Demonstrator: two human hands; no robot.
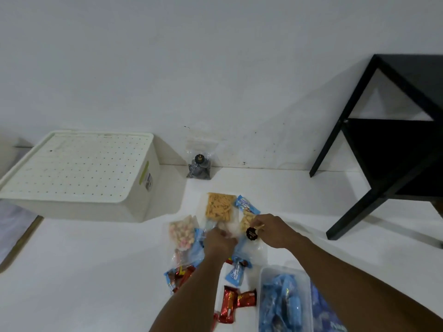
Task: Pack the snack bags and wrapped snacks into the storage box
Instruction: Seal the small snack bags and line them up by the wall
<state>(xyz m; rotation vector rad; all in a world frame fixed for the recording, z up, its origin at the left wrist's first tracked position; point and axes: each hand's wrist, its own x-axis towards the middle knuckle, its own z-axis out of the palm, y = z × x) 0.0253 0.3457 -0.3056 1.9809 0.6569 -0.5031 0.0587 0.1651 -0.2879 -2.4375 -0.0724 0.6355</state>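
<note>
Two hands meet over the snack pile: left hand (219, 238) and right hand (269, 227) each grip closed on the clear snack bag (248, 230). Clear storage box (263, 279) waits at five o'clock; lift the bag level, supporting its sagging middle.

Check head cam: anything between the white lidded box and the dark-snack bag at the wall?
Nothing. Bare white floor separates the white lidded box from the dark-snack bag in the head view.
</note>
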